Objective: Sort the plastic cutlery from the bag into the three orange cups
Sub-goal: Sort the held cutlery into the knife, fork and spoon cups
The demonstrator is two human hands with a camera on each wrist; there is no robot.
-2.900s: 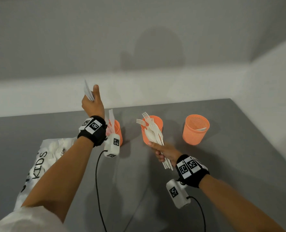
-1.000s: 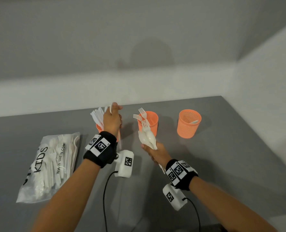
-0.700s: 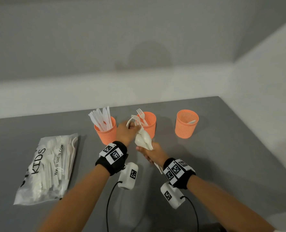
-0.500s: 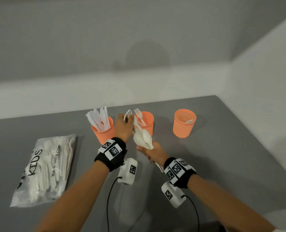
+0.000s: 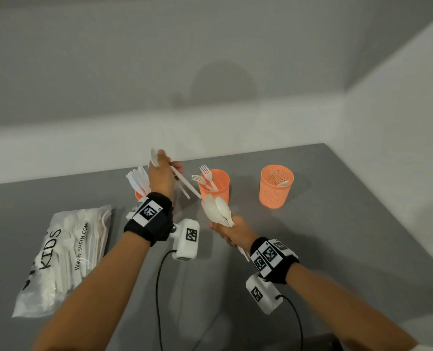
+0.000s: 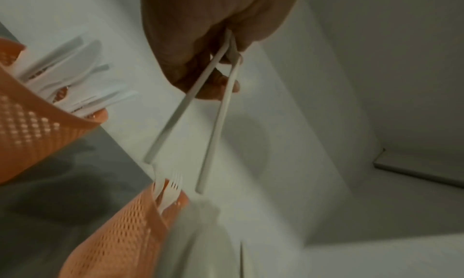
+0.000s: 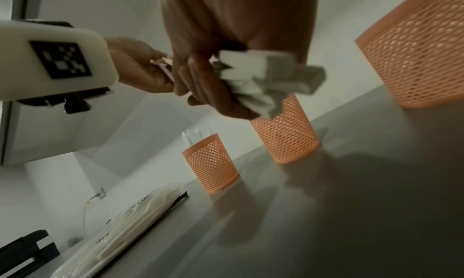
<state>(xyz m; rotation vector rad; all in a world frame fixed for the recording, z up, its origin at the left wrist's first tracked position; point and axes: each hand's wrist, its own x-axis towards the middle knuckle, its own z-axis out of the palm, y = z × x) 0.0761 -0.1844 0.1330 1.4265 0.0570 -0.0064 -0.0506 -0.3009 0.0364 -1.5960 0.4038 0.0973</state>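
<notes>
Half a second ago my left hand (image 5: 161, 173) was down at the bundle in my right hand (image 5: 231, 231). Now it has lifted up and away, above and between the left cup (image 5: 140, 195) and the middle cup (image 5: 214, 186), with two white pieces (image 6: 200, 111) drawn out of that bundle. The left wrist view shows the fingers (image 6: 213, 87) pinching both near their heads, handles hanging down and splayed apart (I cannot tell for certain whether they are spoons or forks; one pale rounded end shows above the hand).

My right hand is closed around the remaining spoons (image 5: 216, 209), held upright near the middle cup. The left cup holds the knives, the middle cup the forks, and the right cup (image 5: 276, 188) only a spoon or so. The bag (image 5: 66, 252) lies on the bench (image 5: 337, 249) at near left, plenty inside.

I judge this pair must next go to whichever cup matches it, likely the right one, so sorting is well short of done.
</notes>
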